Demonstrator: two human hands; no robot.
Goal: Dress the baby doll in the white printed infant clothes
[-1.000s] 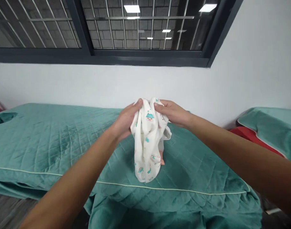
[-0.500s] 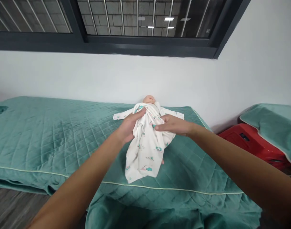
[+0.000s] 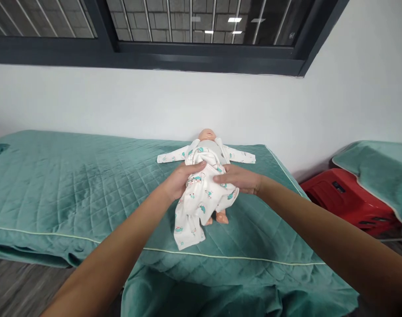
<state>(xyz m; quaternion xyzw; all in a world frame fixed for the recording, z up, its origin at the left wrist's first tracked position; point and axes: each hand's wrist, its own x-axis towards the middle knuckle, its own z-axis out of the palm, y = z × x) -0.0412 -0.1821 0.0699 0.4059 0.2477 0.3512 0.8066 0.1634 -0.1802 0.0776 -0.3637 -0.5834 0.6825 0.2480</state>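
A baby doll [image 3: 206,134] lies on its back on a green quilted bed cover [image 3: 98,185], head toward the wall and feet toward me. Over its body is a white baby garment [image 3: 201,193] printed with small green and red figures, both sleeves spread out sideways. My left hand [image 3: 184,178] grips the bunched cloth at the doll's left-of-view side, thumb on top. On the other side my right hand [image 3: 242,177] pinches the cloth with its thumb over it. A grey patch shows at the doll's chest, and its feet stick out below the garment.
Behind the bed rises a white wall [image 3: 122,101] with a dark-framed, barred window [image 3: 201,57]. To the right stands a red plastic object [image 3: 349,198], partly under another green cover [image 3: 379,176]. Dark floor [image 3: 19,281] shows at lower left.
The garment's front has been drawn down off the doll's chest, baring the grey patch. Its lower part has bunched and shifted left, so the feet now show. Both hands have moved slightly toward me.
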